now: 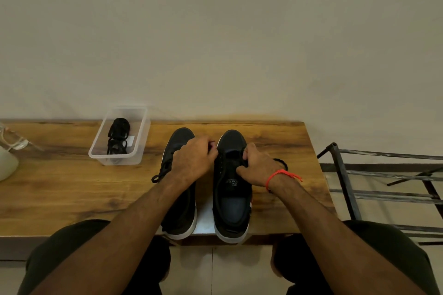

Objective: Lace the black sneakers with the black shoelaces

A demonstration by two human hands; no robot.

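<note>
From the head view, two black sneakers stand side by side at centre frame on a wooden table (60, 189), toes pointing away from you. Your left hand (193, 159) rests over the left sneaker (181, 211), fingers curled and apparently pinching a lace end near the right sneaker's (231, 203) toe; the grip is partly hidden. Your right hand (260, 166) grips that shoe's eyelet edge. One loose lace end (161, 172) trails left. A clear plastic tub (140, 137), upper left, holds one bundled black shoelace (118, 137). Laces are light, limp and soft; pinch them at the stiff tips.
</note>
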